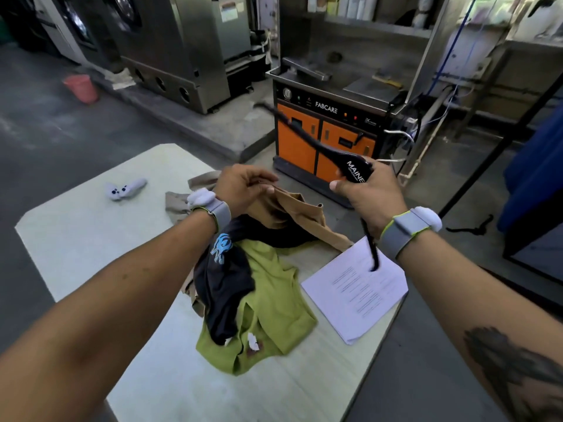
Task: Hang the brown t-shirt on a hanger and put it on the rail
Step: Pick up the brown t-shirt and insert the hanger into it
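The brown t-shirt (304, 214) lies bunched at the far side of the pale table (91, 239). My left hand (243, 190) pinches its upper edge and lifts it slightly. My right hand (368, 199) grips the middle of a black plastic hanger (353, 170). One arm of the hanger points up and left, blurred; the other hangs down past my wrist. The hanger is right of the shirt and not inside it. No rail is clearly in view.
A black t-shirt (225, 287) with a blue print and a green t-shirt (274, 315) lie piled in front of the brown one. Printed paper sheets (356, 290) lie at the table's right edge, a white controller (123, 188) at the left. An orange machine (323, 138) stands behind.
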`<state>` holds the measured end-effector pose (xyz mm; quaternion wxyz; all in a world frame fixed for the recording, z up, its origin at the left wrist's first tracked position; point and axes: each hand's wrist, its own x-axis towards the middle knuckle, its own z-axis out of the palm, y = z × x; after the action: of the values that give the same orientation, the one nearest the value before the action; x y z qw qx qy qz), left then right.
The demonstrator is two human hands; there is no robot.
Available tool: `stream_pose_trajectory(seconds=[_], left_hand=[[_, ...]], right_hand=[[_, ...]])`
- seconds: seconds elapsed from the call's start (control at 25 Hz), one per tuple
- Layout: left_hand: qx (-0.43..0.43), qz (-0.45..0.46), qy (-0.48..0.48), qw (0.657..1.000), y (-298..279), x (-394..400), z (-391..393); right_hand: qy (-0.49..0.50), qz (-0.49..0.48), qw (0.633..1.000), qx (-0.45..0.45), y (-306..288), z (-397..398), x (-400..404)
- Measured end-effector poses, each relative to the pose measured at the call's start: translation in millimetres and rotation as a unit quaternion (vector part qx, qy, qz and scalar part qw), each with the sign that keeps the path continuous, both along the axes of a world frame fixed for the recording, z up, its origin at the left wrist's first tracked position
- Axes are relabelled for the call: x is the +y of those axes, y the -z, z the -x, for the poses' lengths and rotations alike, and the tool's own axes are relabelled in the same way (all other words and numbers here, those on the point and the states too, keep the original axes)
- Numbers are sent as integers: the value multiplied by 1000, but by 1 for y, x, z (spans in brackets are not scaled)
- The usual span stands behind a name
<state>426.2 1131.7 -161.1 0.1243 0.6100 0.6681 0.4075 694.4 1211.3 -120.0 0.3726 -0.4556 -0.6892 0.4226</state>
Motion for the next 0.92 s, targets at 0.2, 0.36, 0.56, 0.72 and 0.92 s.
stream_pose_trajectory(seconds=[0.2,0.36,0.56,0.72,0.92], left_hand=[[-181,-59,84,978,-49,-8,-3],[-317,-122,78,937,-77,-12,-16],[-325,-158,-11,932,-94,-24,6],[-190,-229,-117,947,-114,-42,25],[218,-161,-227,935,-182,-71,30]], right_hand=[[-108,39,993,39,16,7,4],[-118,-60,990,-44,22,26,-1],[-87,-243,960,-112,-21,43,2],[-90,-359,927,-61,-88,65,-6],[-88,-507,858,-6,-192,88,-30]])
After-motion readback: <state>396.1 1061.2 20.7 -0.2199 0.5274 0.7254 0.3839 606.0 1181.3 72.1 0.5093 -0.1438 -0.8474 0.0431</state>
